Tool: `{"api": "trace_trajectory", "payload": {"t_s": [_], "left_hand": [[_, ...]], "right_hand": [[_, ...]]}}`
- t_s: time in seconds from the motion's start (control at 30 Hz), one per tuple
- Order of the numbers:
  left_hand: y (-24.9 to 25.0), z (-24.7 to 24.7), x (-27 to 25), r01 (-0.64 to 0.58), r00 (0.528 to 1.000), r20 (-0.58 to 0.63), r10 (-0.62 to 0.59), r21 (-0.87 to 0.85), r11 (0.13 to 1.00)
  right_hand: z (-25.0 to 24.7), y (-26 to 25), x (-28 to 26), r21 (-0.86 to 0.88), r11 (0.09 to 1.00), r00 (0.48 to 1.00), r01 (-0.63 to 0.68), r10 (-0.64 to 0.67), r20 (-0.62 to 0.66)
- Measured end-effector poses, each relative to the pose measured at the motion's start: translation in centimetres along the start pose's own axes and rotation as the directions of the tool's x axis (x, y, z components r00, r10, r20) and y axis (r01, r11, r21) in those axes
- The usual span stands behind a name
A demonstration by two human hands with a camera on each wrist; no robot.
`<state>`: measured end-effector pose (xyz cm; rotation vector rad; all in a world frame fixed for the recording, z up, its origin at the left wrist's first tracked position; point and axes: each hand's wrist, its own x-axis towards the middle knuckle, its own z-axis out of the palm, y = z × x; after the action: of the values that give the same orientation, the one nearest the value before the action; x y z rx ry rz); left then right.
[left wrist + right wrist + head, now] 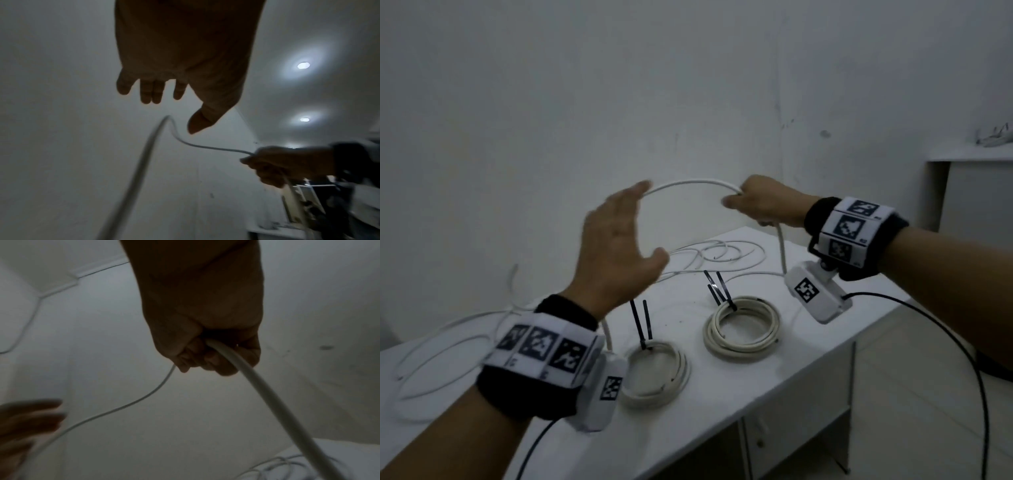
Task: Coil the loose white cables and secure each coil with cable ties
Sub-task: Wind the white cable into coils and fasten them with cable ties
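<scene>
My right hand [755, 202] is raised above the white table [808, 349] and grips a loose white cable [691, 183] in its fist [205, 356]. From there the cable arches left toward my left hand [619, 240], whose fingers [152, 92] are spread and straight; it runs past the thumb [197, 123] without being gripped. Another length hangs from the right fist down to the table [781, 253]. Two finished coils lie on the table, the nearer coil [657, 373] and the farther coil [743, 329], each bound with black cable ties [640, 325].
More loose white cable lies in loops at the table's far end [715, 257] and over its left side [438, 363]. A black lead [959, 346] trails from my right wrist camera. White walls stand close behind, and a white shelf [969, 156] is at the right.
</scene>
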<state>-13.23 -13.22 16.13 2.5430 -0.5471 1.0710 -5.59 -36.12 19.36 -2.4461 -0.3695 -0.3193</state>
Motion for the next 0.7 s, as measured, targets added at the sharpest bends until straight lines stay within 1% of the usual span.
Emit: {"api": "trace_trajectory", "payload": {"t_s": [0.03,0.07,0.13,0.17,0.2,0.23,0.27,0.3,0.33,0.37,0.4,0.43,0.47,0.5,0.53,0.6,0.63,0.67,0.7], "left_hand": [[1.3,0.9,0.4,-0.050,0.999,0.006,0.050,0.001,0.999],[2.4,1.6,0.8,-0.043,0.999,0.032,0.044,-0.025,0.999],[3.3,2.6,1.6,0.029,0.998,0.056,-0.022,-0.128,0.991],[3.3,2.9,1.7,0.040,0.999,0.036,-0.035,-0.150,0.988],[3.3,2.9,1.7,-0.008,1.000,-0.023,0.005,-0.119,0.993],[3.2,2.8,1.7,-0.104,0.987,-0.126,0.098,-0.042,0.994],[3.2,2.7,1.6,-0.207,0.951,-0.221,0.214,0.056,0.977],[3.5,2.6,1.6,-0.293,0.905,-0.279,0.321,0.139,0.946],[3.8,2.6,1.7,-0.345,0.874,-0.290,0.391,0.198,0.918],[4.1,2.5,2.1,-0.358,0.881,-0.238,0.409,0.230,0.905],[4.3,2.3,2.5,-0.331,0.916,-0.152,0.372,0.239,0.913],[4.4,2.3,2.8,-0.286,0.952,-0.045,0.303,0.220,0.933],[4.1,2.3,2.9,-0.238,0.971,0.044,0.234,0.182,0.954],[3.8,2.3,2.9,-0.195,0.979,0.083,0.186,0.121,0.973],[3.6,2.3,2.6,-0.152,0.986,0.078,0.148,0.046,0.987],[3.0,1.7,2.2,-0.049,0.999,-0.020,0.048,-0.041,0.998],[2.4,1.3,2.0,0.022,0.996,-0.081,-0.026,-0.059,0.998],[1.6,0.6,1.9,0.110,0.984,-0.130,-0.120,-0.080,0.991],[0.4,-0.2,1.7,0.214,0.958,-0.169,-0.231,-0.111,0.971]], "right_hand": [[0.3,-1.0,-0.1,-0.004,0.999,0.999,0.044,-0.044,0.011],[0.5,-1.7,-0.2,-0.005,0.996,0.996,0.084,-0.084,0.016],[0.5,-2.5,-0.4,-0.019,0.989,0.989,0.146,-0.146,-0.012],[0.4,-2.4,-0.6,-0.035,0.985,0.985,0.167,-0.168,-0.035],[0.3,-2.2,-0.8,-0.062,0.982,0.982,0.178,-0.181,-0.051],[0.2,-1.9,-1.1,-0.099,0.978,0.981,0.181,-0.187,-0.053],[0.2,-1.6,-1.4,-0.135,0.973,0.980,0.186,-0.193,-0.043],[0.4,-1.4,-1.6,-0.161,0.966,0.978,0.201,-0.208,-0.031],[0.7,-1.3,-1.8,-0.179,0.958,0.973,0.223,-0.231,-0.025],[1.1,-1.4,-2.0,-0.198,0.947,0.965,0.253,-0.262,-0.023],[1.4,-1.6,-2.1,-0.222,0.933,0.954,0.285,-0.298,-0.027],[1.6,-1.9,-2.2,-0.255,0.914,0.942,0.315,-0.334,-0.032],[1.7,-2.2,-2.2,-0.290,0.893,0.930,0.343,-0.367,-0.033],[1.6,-2.3,-2.1,-0.320,0.873,0.918,0.368,-0.396,-0.027],[1.6,-2.4,-2.1,-0.341,0.856,0.907,0.390,-0.420,-0.019],[1.7,-1.7,-1.7,-0.365,0.839,0.900,0.403,-0.437,-0.011],[1.8,-1.0,-1.4,-0.360,0.849,0.908,0.387,-0.418,-0.010],[1.9,-0.1,-1.0,-0.338,0.873,0.926,0.351,-0.377,-0.012],[2.0,1.2,-0.6,-0.305,0.906,0.951,0.293,-0.309,-0.006]]}}
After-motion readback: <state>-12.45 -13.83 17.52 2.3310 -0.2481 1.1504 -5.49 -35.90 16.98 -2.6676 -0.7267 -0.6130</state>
